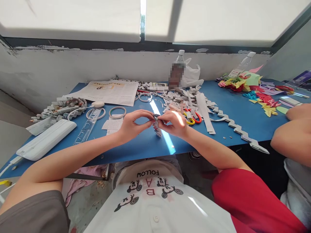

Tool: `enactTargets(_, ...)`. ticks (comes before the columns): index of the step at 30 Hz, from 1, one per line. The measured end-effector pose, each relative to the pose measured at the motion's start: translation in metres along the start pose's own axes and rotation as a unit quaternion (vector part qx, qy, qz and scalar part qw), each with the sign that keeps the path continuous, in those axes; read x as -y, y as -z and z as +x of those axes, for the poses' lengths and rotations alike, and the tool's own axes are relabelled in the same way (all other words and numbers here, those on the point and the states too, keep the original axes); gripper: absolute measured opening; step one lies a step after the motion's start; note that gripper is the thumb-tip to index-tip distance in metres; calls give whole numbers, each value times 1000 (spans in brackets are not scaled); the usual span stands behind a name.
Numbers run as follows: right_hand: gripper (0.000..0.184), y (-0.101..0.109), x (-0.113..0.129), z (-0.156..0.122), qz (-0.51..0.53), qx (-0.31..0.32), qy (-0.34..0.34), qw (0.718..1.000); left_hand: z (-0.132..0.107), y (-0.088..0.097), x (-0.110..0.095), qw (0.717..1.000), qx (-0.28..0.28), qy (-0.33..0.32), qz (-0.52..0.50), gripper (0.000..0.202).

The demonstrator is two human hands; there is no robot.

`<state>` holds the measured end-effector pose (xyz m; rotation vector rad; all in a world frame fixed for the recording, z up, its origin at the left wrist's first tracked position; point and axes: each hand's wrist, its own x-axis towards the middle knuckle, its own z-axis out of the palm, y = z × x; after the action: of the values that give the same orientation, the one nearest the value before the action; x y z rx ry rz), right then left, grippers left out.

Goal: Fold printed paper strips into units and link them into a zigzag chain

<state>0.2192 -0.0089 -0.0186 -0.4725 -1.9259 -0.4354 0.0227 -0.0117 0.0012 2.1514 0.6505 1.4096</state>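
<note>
Over the blue table, my left hand (136,122) and my right hand (173,123) meet, fingertips pinched together. Between them is one end of a folded paper chain (157,130), its zigzag length hanging down toward the tabletop. The chain is made of small printed paper links. Just right of my right hand lie scissors (199,117) with red and yellow handles, partly hidden by it. Cut paper strips (204,113) spread beyond them. Left of my left hand are printed paper pieces (113,124) and a roll of tape (117,112).
A newspaper (109,92), a coiled paper chain (63,106), a clear stencil ruler (88,127) and a white power bank-like device (46,139) lie left. Another zigzag chain (239,129) overhangs the front edge at right. Bottles (177,71) and colourful paper (252,84) stand behind; a person's arm (291,139) is at right.
</note>
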Motion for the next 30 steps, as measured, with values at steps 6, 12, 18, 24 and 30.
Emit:
enactTargets(6,5,-4,0,-2,1,67,-63,996,2,-3,-3,992,-6,120,-29,19)
enactTargets(12,3,-1,0,4,135,118,-209,961,9,-2,8,951,-5,282,-123,27)
enactTargets(18,27,8,-8,8,428,203,-354,807,20,5,27,856,52,423,-292,25)
enactTargets(24,22,2,-8,9,447,192,-420,766,16,1,29,810,83,476,-331,27)
enactTargets(30,23,-3,-5,9,355,188,-458,793,13,-2,35,805,64,476,-348,23)
